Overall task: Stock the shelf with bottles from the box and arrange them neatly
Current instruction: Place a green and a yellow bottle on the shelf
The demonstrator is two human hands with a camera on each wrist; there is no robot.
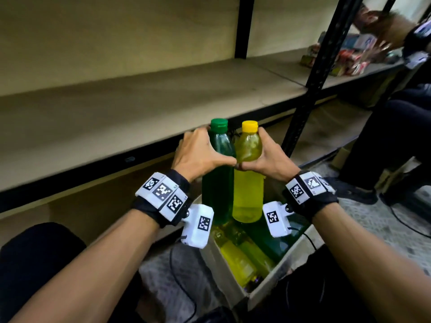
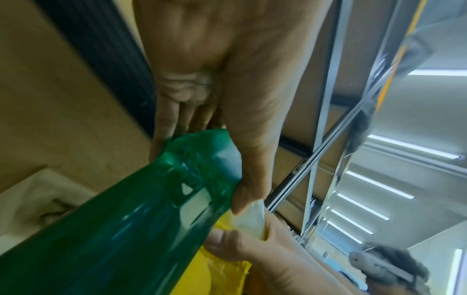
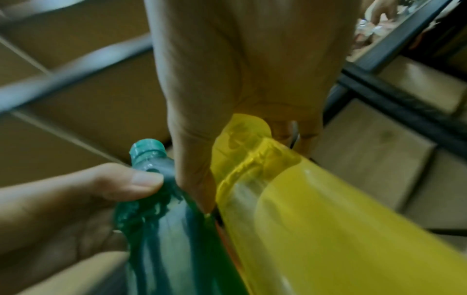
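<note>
The shelf (image 1: 144, 96) is a broad tan board with a black front rail, and the stretch directly ahead carries nothing; this is the judged destination for the current step; packets (image 1: 349, 59) lie only at its far right end, beyond the black upright (image 1: 326, 54), where another person's hand (image 1: 382, 29) works. Keep the placement well left of that upright.

The box (image 1: 275, 283) sits on the floor below the hands, open; more yellow and green bottles lie inside it; both lifted bottles hang above it and have not yet reached the board.

The green bottle (image 1: 219, 173) and the yellow bottle (image 1: 248, 183) are held upright and touching side by side; carry them as a pair so they arrive already aligned; set both bases flat on the board before loosening any grip.

The left hand (image 1: 200, 155) is wrapped around the shoulder of the green bottle, thumb across the front; the right hand (image 1: 268, 157) is wrapped likewise around the shoulder of the yellow bottle; the two thumbs meet between the bottles. A high grip is likely to let the base swing; move slowly and lift clear of the front rail.

The green cap (image 1: 219, 124) and the yellow cap (image 1: 250, 126) stand free above the fingers; avoid pressing on them.
</note>
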